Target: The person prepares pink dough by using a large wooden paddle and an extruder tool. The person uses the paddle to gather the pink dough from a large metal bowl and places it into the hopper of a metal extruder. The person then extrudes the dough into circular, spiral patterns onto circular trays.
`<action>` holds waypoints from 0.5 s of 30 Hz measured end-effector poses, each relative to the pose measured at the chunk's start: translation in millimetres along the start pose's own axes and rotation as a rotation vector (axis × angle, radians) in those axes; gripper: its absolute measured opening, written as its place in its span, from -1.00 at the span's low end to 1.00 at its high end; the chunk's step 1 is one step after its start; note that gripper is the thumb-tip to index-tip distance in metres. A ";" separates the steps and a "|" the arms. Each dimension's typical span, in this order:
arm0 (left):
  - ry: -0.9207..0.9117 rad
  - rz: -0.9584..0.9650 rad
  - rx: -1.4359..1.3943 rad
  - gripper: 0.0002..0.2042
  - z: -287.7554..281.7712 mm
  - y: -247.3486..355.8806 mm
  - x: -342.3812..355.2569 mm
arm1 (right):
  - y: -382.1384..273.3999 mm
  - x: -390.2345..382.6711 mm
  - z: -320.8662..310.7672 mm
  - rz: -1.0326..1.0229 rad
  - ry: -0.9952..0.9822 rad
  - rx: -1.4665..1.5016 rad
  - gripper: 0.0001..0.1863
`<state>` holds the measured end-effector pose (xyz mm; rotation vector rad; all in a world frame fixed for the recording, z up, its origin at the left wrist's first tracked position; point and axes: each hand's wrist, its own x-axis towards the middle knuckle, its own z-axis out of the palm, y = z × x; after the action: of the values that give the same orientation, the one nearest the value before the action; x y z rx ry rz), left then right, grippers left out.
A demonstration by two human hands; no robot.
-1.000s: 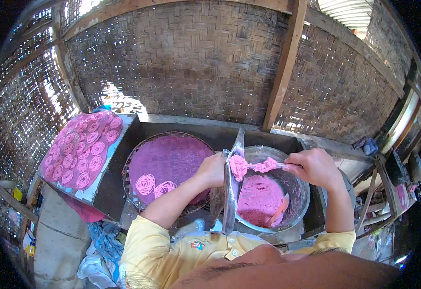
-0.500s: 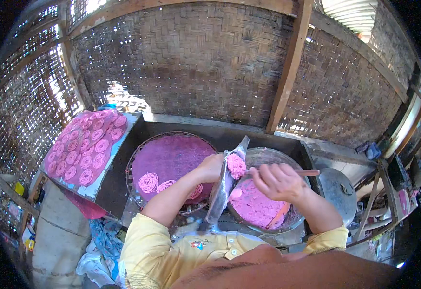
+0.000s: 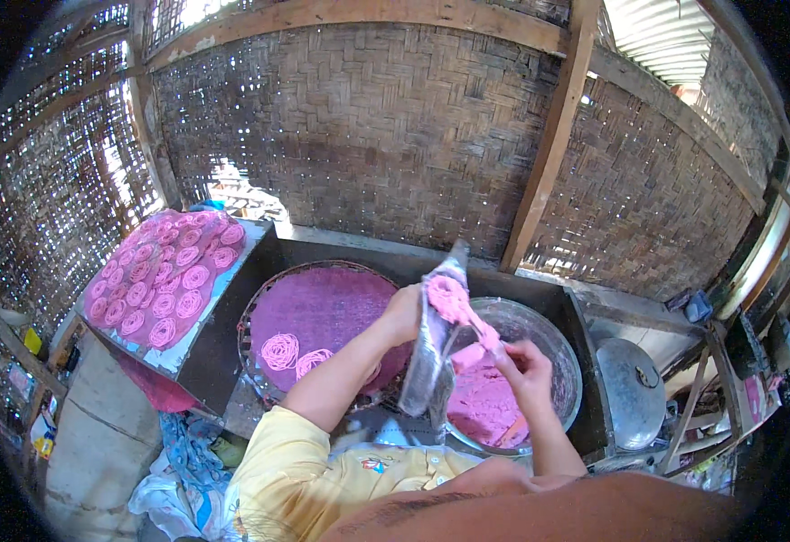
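Note:
My left hand (image 3: 402,312) grips a long, worn, greyish press-like tool (image 3: 428,348), tilted above the basin; most of its fingers are behind the tool. Pink dough (image 3: 447,296) fills and bulges from an opening near the tool's upper end. On the right, my right hand (image 3: 523,369) pinches a dough-smeared stick (image 3: 484,334) that reaches towards that opening. Below is a round metal basin (image 3: 572,379) with crumbly pink dough (image 3: 484,405) and an orange-brown flat tool (image 3: 511,431) in it. A round purple-pink tray (image 3: 332,303) bears coiled pink strand rosettes (image 3: 279,351), partly hidden by my left forearm.
At left, a pink sheet of several rosettes (image 3: 155,280) lies on a raised box top. A dark frame (image 3: 273,257) surrounds the tray and basin. A round metal lid (image 3: 630,388) stands at right. Woven bamboo walls (image 3: 368,135) rise behind; cloths (image 3: 192,461) hang at lower left.
My right hand has moved lower and changed its grip; the stick now slants and carries dough. The dough at the opening has changed shape. The view has shifted slightly.

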<state>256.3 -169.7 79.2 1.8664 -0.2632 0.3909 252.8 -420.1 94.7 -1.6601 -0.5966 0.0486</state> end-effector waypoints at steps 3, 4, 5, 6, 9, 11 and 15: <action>-0.079 -0.049 0.018 -0.72 -20.8 -48.6 23.9 | 9.8 -6.4 -34.8 -0.121 0.107 -0.196 -0.79; 0.004 0.056 0.064 -0.72 -13.7 -56.0 22.8 | 4.3 -3.3 -34.5 -0.116 0.201 -0.277 -0.80; 0.001 0.075 0.139 -0.72 0.9 -41.8 22.4 | -3.4 -0.8 -32.8 -0.082 0.309 -0.365 -0.82; 0.015 0.093 0.224 -0.72 8.9 -22.5 16.9 | -6.3 4.5 -25.7 -0.256 0.327 -0.451 -0.82; -0.025 0.253 0.544 -0.71 5.6 -8.4 5.8 | -22.1 7.9 2.5 -0.679 0.270 -0.656 -0.82; 0.061 -0.047 0.121 -0.70 -1.8 -44.7 8.1 | -18.7 -3.1 4.3 -0.705 0.195 -0.672 -0.83; -0.042 -0.130 0.407 -0.67 9.2 12.5 10.4 | 7.5 -2.4 -24.0 -0.243 0.144 -0.286 -0.83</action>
<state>262.6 -182.2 91.5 2.2788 -0.0921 0.3327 262.0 -443.4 91.5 -1.8349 -0.7148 -0.3444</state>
